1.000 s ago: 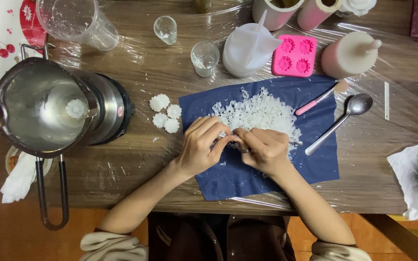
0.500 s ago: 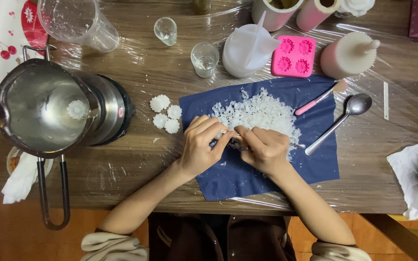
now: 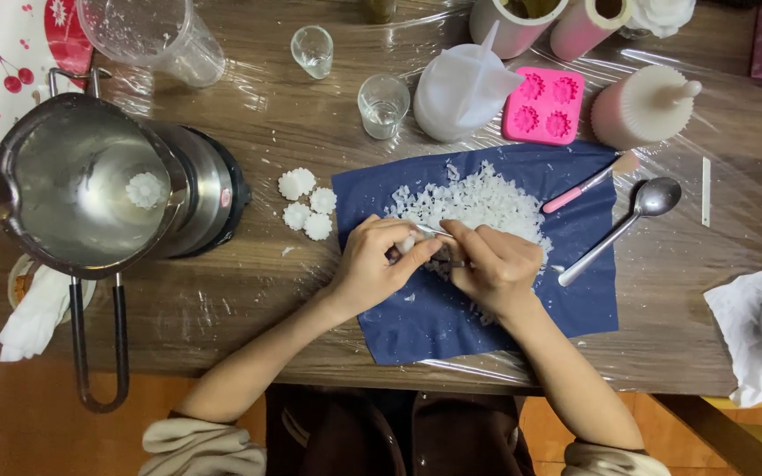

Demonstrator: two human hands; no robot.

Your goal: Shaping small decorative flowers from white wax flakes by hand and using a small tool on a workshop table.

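Over the blue cloth (image 3: 416, 317), left hand (image 3: 379, 264) and right hand (image 3: 494, 264) pinching one small white piece (image 3: 409, 243), wax flakes (image 3: 478, 203) beside.

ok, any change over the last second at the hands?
Barely. Left hand and right hand stay pressed together over the blue cloth, fingers working a small white piece; only slight finger shifts. White flakes, spoon, metal pitcher unmoved.

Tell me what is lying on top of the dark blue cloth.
On the blue cloth: a heap of white flakes, a spoon and a pink-handled brush. Both hands hide whatever lies beneath them.
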